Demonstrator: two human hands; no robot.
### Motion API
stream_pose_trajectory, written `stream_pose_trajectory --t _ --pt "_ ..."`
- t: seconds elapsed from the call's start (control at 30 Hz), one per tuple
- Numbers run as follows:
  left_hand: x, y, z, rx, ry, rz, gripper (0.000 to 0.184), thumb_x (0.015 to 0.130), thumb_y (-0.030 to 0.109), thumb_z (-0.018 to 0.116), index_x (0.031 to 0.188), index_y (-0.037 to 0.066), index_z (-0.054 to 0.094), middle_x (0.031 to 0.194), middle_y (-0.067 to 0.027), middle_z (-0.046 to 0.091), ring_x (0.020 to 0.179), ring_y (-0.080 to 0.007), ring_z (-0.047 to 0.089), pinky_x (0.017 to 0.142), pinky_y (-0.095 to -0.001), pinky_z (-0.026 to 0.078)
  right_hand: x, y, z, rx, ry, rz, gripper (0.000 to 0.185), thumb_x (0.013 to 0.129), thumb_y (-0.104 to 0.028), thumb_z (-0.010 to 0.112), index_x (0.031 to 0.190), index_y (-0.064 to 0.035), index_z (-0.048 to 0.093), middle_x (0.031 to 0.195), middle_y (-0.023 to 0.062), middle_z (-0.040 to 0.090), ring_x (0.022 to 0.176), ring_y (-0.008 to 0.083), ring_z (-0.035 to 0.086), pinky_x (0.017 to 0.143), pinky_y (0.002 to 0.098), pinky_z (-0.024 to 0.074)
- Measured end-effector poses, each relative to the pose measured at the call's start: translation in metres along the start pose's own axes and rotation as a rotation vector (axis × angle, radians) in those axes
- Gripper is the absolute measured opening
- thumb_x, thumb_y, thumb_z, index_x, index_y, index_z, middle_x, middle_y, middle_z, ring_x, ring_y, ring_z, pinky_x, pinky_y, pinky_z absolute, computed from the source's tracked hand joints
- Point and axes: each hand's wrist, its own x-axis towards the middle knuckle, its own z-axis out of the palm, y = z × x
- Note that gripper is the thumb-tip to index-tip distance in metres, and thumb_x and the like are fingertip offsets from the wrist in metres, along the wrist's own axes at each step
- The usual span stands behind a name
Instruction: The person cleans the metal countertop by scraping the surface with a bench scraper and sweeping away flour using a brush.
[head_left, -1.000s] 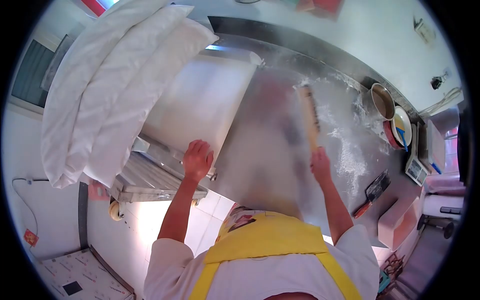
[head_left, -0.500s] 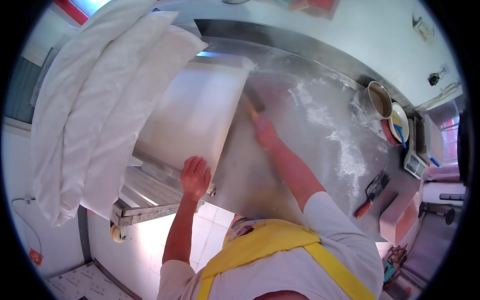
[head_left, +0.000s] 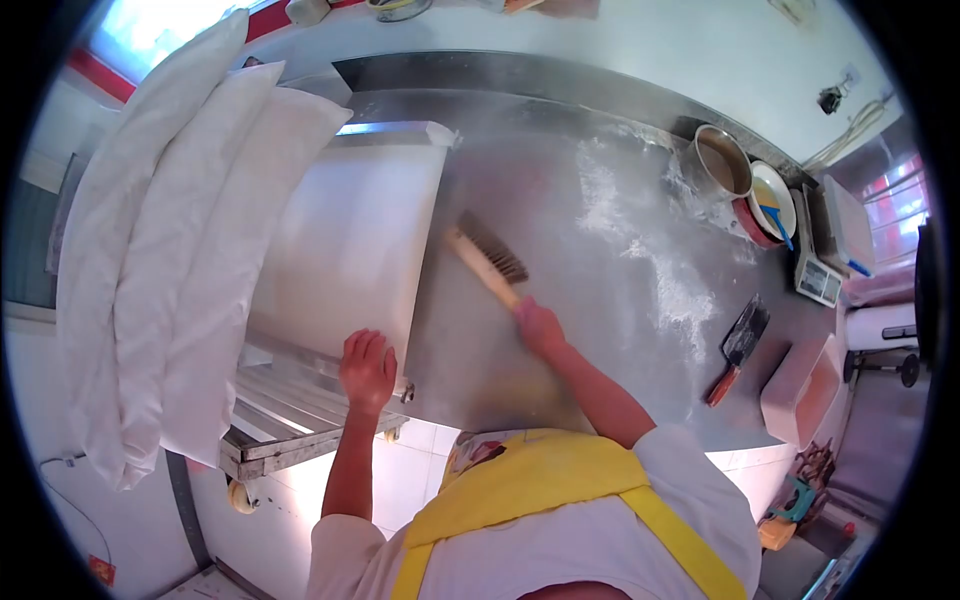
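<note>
My right hand [head_left: 541, 327] is closed round the wooden handle of a dark-bristled brush [head_left: 488, 262], held over the metal worktop [head_left: 480, 370]. Left of the brush stands a pale, flat-topped metal unit [head_left: 345, 235]. On its near edge rests my left hand [head_left: 367, 370], open, palm down, with nothing in it. White powder [head_left: 680, 295] lies streaked across the worktop to the right of the brush.
White padded cloths [head_left: 190, 270] hang at the left above a wheeled metal rack [head_left: 300, 445]. On the right are a round pot [head_left: 720, 163], a bowl [head_left: 773, 200], a scale [head_left: 818, 282], a red-handled scraper [head_left: 743, 340] and a pink-white tub [head_left: 801, 392].
From the powder, my right hand swept the brush left towards the metal unit; it is now slightly nearer me, bristles facing right. My left hand stays on the unit's edge. The view has shifted.
</note>
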Motion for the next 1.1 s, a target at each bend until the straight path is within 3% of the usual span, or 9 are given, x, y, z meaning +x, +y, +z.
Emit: stream_pose_trajectory --t 0.03,0.1,0.23,0.43,0.53,0.63,0.77,0.9,1.1 --pt "0.0 0.0 -0.001 0.004 -0.002 0.007 0.018 0.073 0.011 0.062 0.089 0.003 0.06 0.096 -0.0104 0.061 0.097 -0.0309 0.055 0.08 -0.04 0.048 0.007 -0.002 -0.002 -0.055 -0.069 0.054 0.023 0.091 -0.019 0.039 0.086 -0.0001 0.051 0.075 0.0249 0.057 0.077 0.0385 0.06 0.061 0.0481 0.0465" --pt "-0.001 0.002 -0.002 0.009 0.003 0.009 0.018 0.073 0.011 0.062 0.089 0.003 0.06 0.096 -0.0103 0.061 0.097 -0.0307 0.055 0.08 -0.0397 0.048 0.021 0.02 -0.046 0.136 0.254 0.14 0.025 0.091 -0.023 0.039 0.085 -0.001 0.05 0.073 0.0226 0.058 0.069 0.0336 0.061 0.056 0.0443 0.0476" --pt "0.003 0.003 0.0 0.008 0.009 0.001 0.018 0.073 0.011 0.063 0.089 0.004 0.06 0.096 -0.0104 0.061 0.097 -0.0308 0.055 0.081 -0.0394 0.047 0.031 0.056 -0.131 0.463 0.44 0.305 0.03 0.092 -0.03 0.045 0.082 -0.0019 0.049 0.06 0.0142 0.051 0.049 0.0252 0.054 0.047 0.0371 0.0442" --pt "0.011 -0.002 -0.005 -0.03 -0.078 -0.028 0.029 0.075 0.015 0.064 0.1 0.002 0.057 0.106 -0.0137 0.057 0.104 -0.0335 0.05 0.089 -0.0432 0.042 -0.001 0.074 -0.094 0.421 0.266 0.144 0.028 0.094 -0.027 0.043 0.08 -0.0034 0.046 0.057 0.0065 0.049 0.049 0.0148 0.052 0.043 0.032 0.0413" --pt "0.032 -0.008 -0.002 -0.071 -0.021 -0.027 0.036 0.078 0.019 0.064 0.108 0.001 0.054 0.112 -0.0166 0.053 0.108 -0.0358 0.047 0.092 -0.0445 0.039 -0.017 0.033 -0.162 0.928 0.137 0.232 0.024 0.095 -0.025 0.042 0.083 -0.0055 0.048 0.062 0.0056 0.055 0.058 0.0144 0.056 0.05 0.0273 0.0436" --pt "0.091 -0.025 0.015 -0.06 0.025 -0.034 0.043 0.08 0.023 0.064 0.115 0.0 0.051 0.117 -0.0182 0.051 0.112 -0.0366 0.044 0.094 -0.0443 0.037 0.002 0.025 -0.187 1.067 0.115 0.06 0.021 0.096 -0.024 0.04 0.087 -0.007 0.049 0.063 0.002 0.054 0.055 0.0085 0.051 0.048 0.0249 0.0416" --pt "0.158 -0.059 0.063 0.08 -0.014 -0.018 0.058 0.082 0.03 0.062 0.126 -0.001 0.041 0.131 -0.0184 0.041 0.122 -0.0354 0.036 0.101 -0.0453 0.03 0.058 0.042 -0.197 0.579 0.185 0.129 0.025 0.093 -0.026 0.046 0.082 -0.0043 0.054 0.055 0.0016 0.051 0.045 0.0086 0.045 0.044 0.025 0.0372" --pt "0.179 -0.084 0.098 0.163 -0.102 -0.11 0.064 0.082 0.034 0.06 0.13 -0.001 0.036 0.138 -0.0186 0.033 0.128 -0.0346 0.03 0.104 -0.0473 0.024 0.141 0.035 -0.197 0.419 0.28 -0.024 0.029 0.091 -0.029 0.05 0.078 -0.0038 0.054 0.052 0.0021 0.05 0.043 0.009 0.044 0.042 0.0252 0.035" --pt "0.181 -0.083 0.102 0.197 -0.16 -0.176 0.064 0.085 0.04 0.054 0.132 0.0 0.034 0.14 -0.0166 0.03 0.13 -0.0331 0.027 0.107 -0.0475 0.019 0.226 -0.106 -0.205 1.133 -0.2 0.013 0.024 0.091 -0.028 0.049 0.082 -0.0063 0.052 0.058 0.0029 0.049 0.044 0.0115 0.046 0.042 0.0267 0.0378"
